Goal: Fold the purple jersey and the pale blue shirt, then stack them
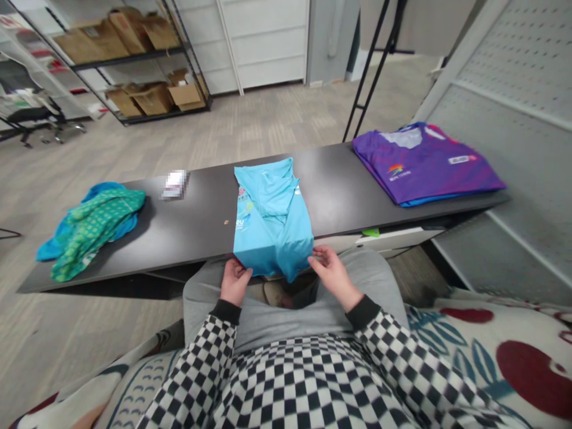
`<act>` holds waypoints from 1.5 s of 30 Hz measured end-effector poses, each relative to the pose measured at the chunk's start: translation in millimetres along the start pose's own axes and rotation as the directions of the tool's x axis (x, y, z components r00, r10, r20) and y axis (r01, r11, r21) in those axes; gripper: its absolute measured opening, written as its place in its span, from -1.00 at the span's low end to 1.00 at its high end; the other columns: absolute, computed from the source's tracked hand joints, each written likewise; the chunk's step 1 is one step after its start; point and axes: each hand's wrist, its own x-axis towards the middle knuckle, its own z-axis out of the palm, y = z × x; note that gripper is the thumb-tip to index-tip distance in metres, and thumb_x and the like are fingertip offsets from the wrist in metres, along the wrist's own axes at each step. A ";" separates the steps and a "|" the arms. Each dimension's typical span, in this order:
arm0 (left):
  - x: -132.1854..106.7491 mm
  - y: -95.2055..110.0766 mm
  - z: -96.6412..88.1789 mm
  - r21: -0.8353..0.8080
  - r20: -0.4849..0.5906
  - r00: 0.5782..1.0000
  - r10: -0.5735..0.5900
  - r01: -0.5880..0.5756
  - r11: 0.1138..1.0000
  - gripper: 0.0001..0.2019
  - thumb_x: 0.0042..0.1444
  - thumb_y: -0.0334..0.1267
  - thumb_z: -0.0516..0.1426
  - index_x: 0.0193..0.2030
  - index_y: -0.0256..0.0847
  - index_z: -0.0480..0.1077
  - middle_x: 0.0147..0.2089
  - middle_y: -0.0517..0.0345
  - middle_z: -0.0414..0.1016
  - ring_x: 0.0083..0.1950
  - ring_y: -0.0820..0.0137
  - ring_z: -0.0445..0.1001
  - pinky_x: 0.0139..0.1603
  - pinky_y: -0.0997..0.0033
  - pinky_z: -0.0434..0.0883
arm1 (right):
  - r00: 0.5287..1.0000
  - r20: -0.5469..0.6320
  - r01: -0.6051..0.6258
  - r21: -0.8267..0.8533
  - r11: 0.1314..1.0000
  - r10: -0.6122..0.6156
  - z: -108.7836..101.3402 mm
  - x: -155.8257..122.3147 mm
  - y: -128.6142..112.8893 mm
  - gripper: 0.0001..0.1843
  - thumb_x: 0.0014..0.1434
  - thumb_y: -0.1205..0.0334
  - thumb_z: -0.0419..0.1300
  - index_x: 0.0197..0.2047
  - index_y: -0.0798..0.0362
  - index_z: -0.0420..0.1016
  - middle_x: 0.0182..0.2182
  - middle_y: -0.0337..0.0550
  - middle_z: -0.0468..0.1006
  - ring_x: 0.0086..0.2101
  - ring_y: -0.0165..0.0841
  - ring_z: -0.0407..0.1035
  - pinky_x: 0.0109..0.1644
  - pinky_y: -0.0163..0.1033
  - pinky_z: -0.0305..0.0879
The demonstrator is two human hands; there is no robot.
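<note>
A light-blue shirt (272, 223), folded narrow with printed marks on its left side, lies across the middle of the dark table and hangs over the near edge. At its lower left corner, my left hand (235, 280) is closed on the fabric, thumb towards the middle. My right hand (331, 271) pinches the opposite lower corner between thumb and fingers. The shirt's loose bottom drapes between both hands, above my knees.
Folded purple shirts (429, 164) are stacked at the table's right end. Crumpled green and blue garments (100, 223) lie at the left, near a small blurred white packet (175, 185). Below the dark tabletop (196, 223) is a partly open white drawer (397, 239).
</note>
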 end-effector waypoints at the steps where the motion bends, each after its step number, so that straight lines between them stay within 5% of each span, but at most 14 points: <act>1: 0.6 -0.7 2.0 0.001 -0.010 1.000 -0.009 0.009 1.000 -0.41 -0.10 -0.06 0.50 0.01 -0.10 0.38 -0.07 0.02 0.65 -0.03 0.19 0.70 0.16 0.05 0.64 | 0.998 0.062 -0.016 -0.017 1.000 0.017 2.4 0.3 4.2 -0.45 0.21 -0.19 0.50 0.11 -0.06 0.57 0.09 0.06 0.77 0.11 -0.05 0.66 0.22 0.10 0.61; 6: -4.4 -2.2 4.1 0.117 0.090 0.994 -0.061 0.050 0.992 -0.43 -0.06 0.02 0.50 0.03 -0.13 0.47 0.01 -0.14 0.76 0.06 0.05 0.76 0.22 -0.05 0.65 | 0.931 0.349 -0.017 -0.257 0.966 0.109 4.7 -1.7 10.2 -0.61 0.23 0.05 0.46 0.08 0.01 0.69 0.01 -0.01 0.83 -0.01 -0.03 0.72 0.24 0.13 0.61; 10: -10.9 2.8 4.6 0.395 0.181 0.976 -0.122 0.041 0.918 -0.69 -0.05 -0.06 0.50 -0.22 -0.10 0.62 -0.20 -0.12 0.77 0.02 -0.10 0.76 0.18 -0.11 0.65 | 0.916 0.374 0.016 -0.399 0.917 0.146 4.9 -2.0 11.4 -0.78 0.25 0.19 0.40 -0.05 0.04 0.75 -0.02 0.05 0.84 -0.03 0.02 0.74 0.26 0.16 0.61; 13: -16.4 8.1 10.8 0.399 0.219 0.969 -0.115 0.019 0.917 -0.78 -0.09 -0.16 0.49 -0.30 -0.10 0.66 -0.19 -0.11 0.78 0.02 -0.10 0.76 0.24 -0.12 0.63 | 0.910 0.383 0.023 -0.425 0.905 0.157 4.0 -3.9 6.6 -0.78 0.20 0.21 0.42 -0.07 0.03 0.76 -0.03 0.04 0.85 -0.02 0.03 0.73 0.26 0.17 0.61; 18: -39.2 24.8 15.3 0.307 0.278 0.955 -0.102 0.013 0.952 -0.77 0.05 -0.07 0.40 -0.22 -0.13 0.69 -0.13 -0.07 0.79 0.02 -0.02 0.75 0.27 -0.09 0.63 | 0.842 0.519 -0.061 -0.183 0.981 0.149 -7.1 -24.4 -19.5 -0.64 0.33 -0.06 0.39 0.03 0.00 0.73 0.03 -0.04 0.83 0.08 0.04 0.68 0.35 0.24 0.56; 21: -66.1 38.6 7.3 0.120 0.258 0.953 -0.161 0.134 0.984 -0.56 0.12 0.10 0.43 0.00 -0.16 0.69 -0.01 -0.09 0.80 0.07 0.02 0.75 0.22 -0.02 0.68 | 0.868 0.465 -0.190 -0.013 0.982 0.174 -18.7 -46.3 -42.9 -0.48 0.38 -0.15 0.42 0.25 -0.05 0.62 0.14 -0.02 0.78 0.14 0.00 0.66 0.34 0.20 0.59; 25: -103.9 58.2 -6.3 -0.096 0.197 0.916 -0.351 0.374 0.922 -0.36 0.12 0.23 0.49 0.22 -0.06 0.60 0.10 -0.10 0.78 0.05 -0.01 0.78 -0.06 0.01 0.75 | 0.910 0.358 -0.252 0.073 0.965 0.211 -35.6 -74.0 -72.8 -0.28 0.32 -0.15 0.52 0.43 -0.23 0.43 0.17 -0.04 0.73 0.09 -0.03 0.66 0.17 0.12 0.69; 29: -113.7 99.3 -13.3 -0.121 0.380 0.868 -0.318 0.388 0.914 -0.32 0.01 0.09 0.60 0.23 -0.04 0.61 0.07 -0.12 0.77 0.01 -0.08 0.78 -0.09 -0.06 0.76 | 0.884 0.445 -0.215 0.106 0.971 0.147 -52.4 -81.1 -103.1 -0.26 0.29 -0.12 0.56 0.44 -0.38 0.44 0.08 -0.11 0.72 -0.03 -0.06 0.67 0.02 0.06 0.70; 33: -65.4 178.7 3.1 -0.204 0.421 0.898 -0.127 0.231 0.951 -0.37 -0.05 -0.03 0.64 0.13 -0.11 0.62 -0.07 -0.04 0.74 -0.10 0.00 0.76 -0.11 0.00 0.74 | 0.905 0.423 -0.114 0.121 0.986 0.053 -47.0 -26.9 -157.5 -0.63 0.22 -0.14 0.60 -0.09 -0.16 0.65 -0.29 -0.19 0.63 -0.36 -0.24 0.52 -0.32 -0.16 0.54; 36: 8.4 240.6 33.8 -0.354 0.336 0.942 0.007 0.119 0.928 -0.52 0.13 -0.14 0.53 0.12 -0.15 0.55 -0.07 0.03 0.69 -0.09 0.10 0.74 -0.08 0.05 0.75 | 0.957 0.290 -0.041 0.213 0.976 -0.023 -16.5 55.5 -210.6 -0.55 0.23 -0.16 0.54 0.04 -0.15 0.59 -0.30 -0.24 0.60 -0.42 -0.29 0.47 -0.38 -0.20 0.49; 38: 59.2 266.5 55.1 -0.436 0.270 0.963 0.004 0.118 0.892 -0.66 0.34 -0.08 0.39 0.10 -0.19 0.49 -0.07 0.00 0.66 -0.04 0.14 0.74 0.00 0.08 0.75 | 0.968 0.225 0.043 0.277 0.960 -0.108 7.7 111.3 -236.8 -0.48 0.32 -0.26 0.40 0.18 -0.17 0.50 -0.20 -0.21 0.64 -0.33 -0.24 0.57 -0.24 -0.11 0.62; 42: 114.1 261.9 73.3 -0.407 0.137 0.964 -0.230 0.266 0.874 -0.67 0.38 -0.06 0.31 0.08 -0.19 0.38 -0.05 -0.17 0.66 -0.11 0.16 0.75 -0.06 0.12 0.73 | 0.990 0.141 -0.033 0.313 0.949 -0.012 35.2 171.9 -237.9 -0.52 0.46 -0.27 0.19 0.24 -0.18 0.30 -0.04 -0.11 0.66 -0.23 -0.20 0.68 -0.02 0.05 0.72; 45: 108.4 223.3 60.8 -0.245 0.075 0.992 -0.105 0.120 0.962 -0.68 0.26 -0.13 0.34 0.06 -0.17 0.43 -0.05 -0.13 0.69 -0.11 0.13 0.73 -0.02 0.02 0.72 | 0.994 0.094 -0.071 0.191 0.979 0.054 31.6 166.1 -202.8 -0.49 0.47 -0.15 0.17 0.34 -0.15 0.25 0.02 -0.07 0.68 -0.28 -0.24 0.66 -0.08 0.04 0.72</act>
